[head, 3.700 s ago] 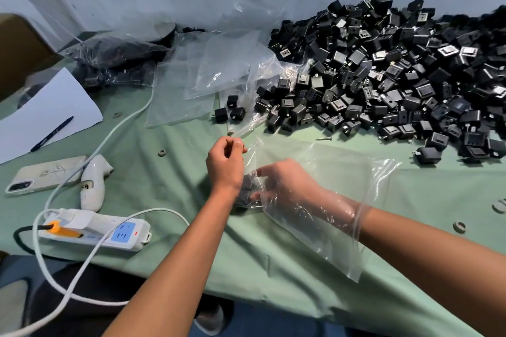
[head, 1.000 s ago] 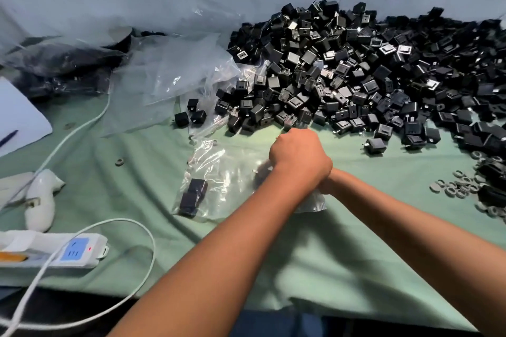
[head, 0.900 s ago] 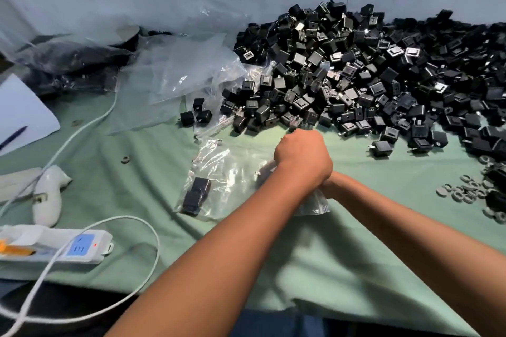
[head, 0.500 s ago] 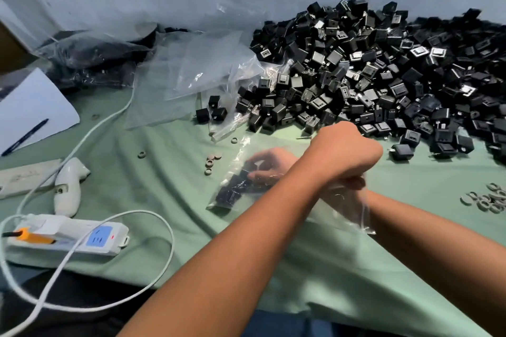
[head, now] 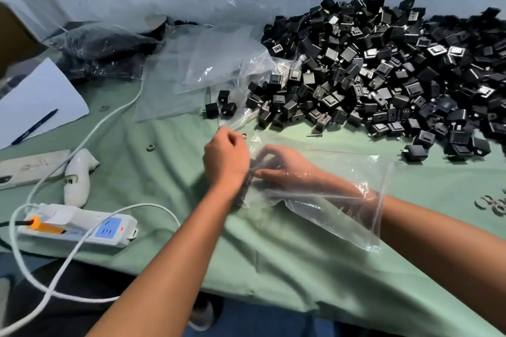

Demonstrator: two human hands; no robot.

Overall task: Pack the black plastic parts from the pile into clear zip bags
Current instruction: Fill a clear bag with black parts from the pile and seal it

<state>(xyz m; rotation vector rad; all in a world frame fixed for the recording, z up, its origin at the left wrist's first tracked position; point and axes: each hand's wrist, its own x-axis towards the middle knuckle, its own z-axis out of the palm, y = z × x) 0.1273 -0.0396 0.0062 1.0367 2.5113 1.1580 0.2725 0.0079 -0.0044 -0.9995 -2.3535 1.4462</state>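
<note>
A big pile of black plastic parts covers the back right of the green cloth. A clear zip bag lies in front of it, its mouth toward the right. My right hand is inside the bag past the wrist, its fingers bent round a few black parts at the closed end. My left hand grips that closed end from outside and hides most of those parts.
Empty clear bags lie behind my hands, with three loose parts beside them. Filled bags sit at back left. A power strip, white plug, phone, paper and pen are at left. Washers lie at right.
My left hand has moved from the bag's mouth to its closed end on the left. My right hand has pushed deeper into the bag, which now lies stretched out to the right.
</note>
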